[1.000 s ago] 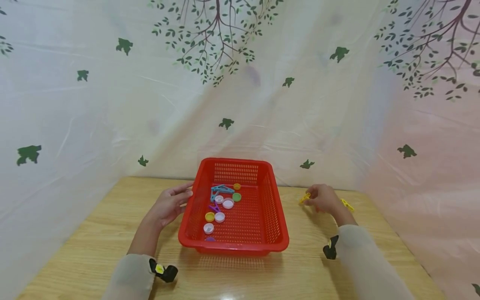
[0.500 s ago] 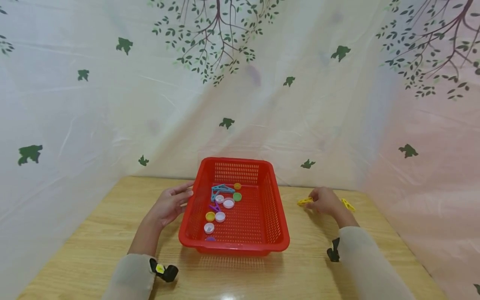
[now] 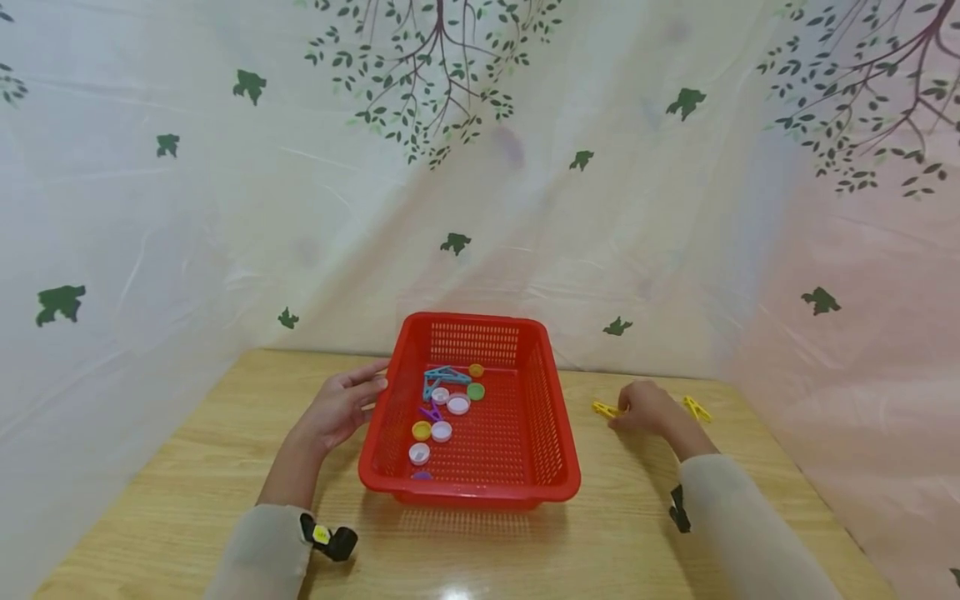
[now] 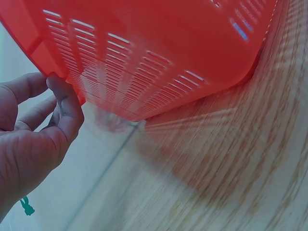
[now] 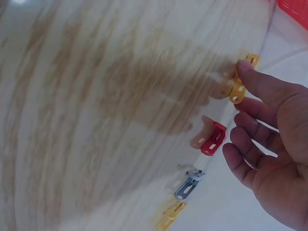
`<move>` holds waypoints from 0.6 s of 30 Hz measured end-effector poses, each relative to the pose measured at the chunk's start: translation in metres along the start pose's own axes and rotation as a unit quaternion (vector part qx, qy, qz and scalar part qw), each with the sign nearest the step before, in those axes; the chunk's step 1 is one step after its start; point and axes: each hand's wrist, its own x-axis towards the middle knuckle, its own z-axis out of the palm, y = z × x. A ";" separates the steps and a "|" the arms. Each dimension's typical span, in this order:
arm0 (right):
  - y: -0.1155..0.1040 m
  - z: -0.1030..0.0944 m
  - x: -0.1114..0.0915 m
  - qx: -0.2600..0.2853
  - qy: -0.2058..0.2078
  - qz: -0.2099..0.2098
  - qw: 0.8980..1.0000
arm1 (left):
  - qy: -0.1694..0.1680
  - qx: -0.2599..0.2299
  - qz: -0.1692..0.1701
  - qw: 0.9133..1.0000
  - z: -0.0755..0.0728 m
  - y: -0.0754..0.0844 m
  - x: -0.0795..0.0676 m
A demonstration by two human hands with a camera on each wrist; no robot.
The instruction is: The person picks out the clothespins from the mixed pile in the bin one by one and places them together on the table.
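Note:
My left hand [image 3: 341,410] holds the left rim of a red plastic basket [image 3: 468,493]; the left wrist view has the thumb [image 4: 67,103] bent against that rim. Inside the basket lie light blue clothespins [image 3: 448,375], a purple clothespin [image 3: 431,412] and several bottle caps [image 3: 458,404]. Right of the basket, my right hand [image 3: 651,408] pinches one end of a yellow clothespin [image 3: 604,409] low at the table. In the right wrist view, a red clothespin [image 5: 214,138], a grey-blue clothespin [image 5: 189,185] and another yellow clothespin [image 5: 171,215] lie in a row beside the fingers.
The wooden table [image 3: 465,558] meets a pale curtain [image 3: 337,233] with printed leaves behind the basket. That second yellow clothespin shows right of the right wrist in the head view; the hand hides the red and grey-blue ones there.
The yellow clothespin in my right hand has gone from tilted to lying nearly flat and lower, a little nearer me. My left hand and the basket stay put.

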 end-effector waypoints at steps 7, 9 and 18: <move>-0.002 -0.002 0.003 -0.003 0.003 -0.026 1.000 | -0.003 0.000 0.004 1.000 -0.001 0.000 0.000; -0.004 -0.003 0.003 -0.001 0.002 -0.038 0.999 | -0.003 -0.001 0.004 1.000 -0.001 0.000 0.000; -0.003 -0.001 0.002 0.011 -0.005 -0.104 0.994 | -0.003 -0.001 0.008 1.000 0.000 0.000 -0.001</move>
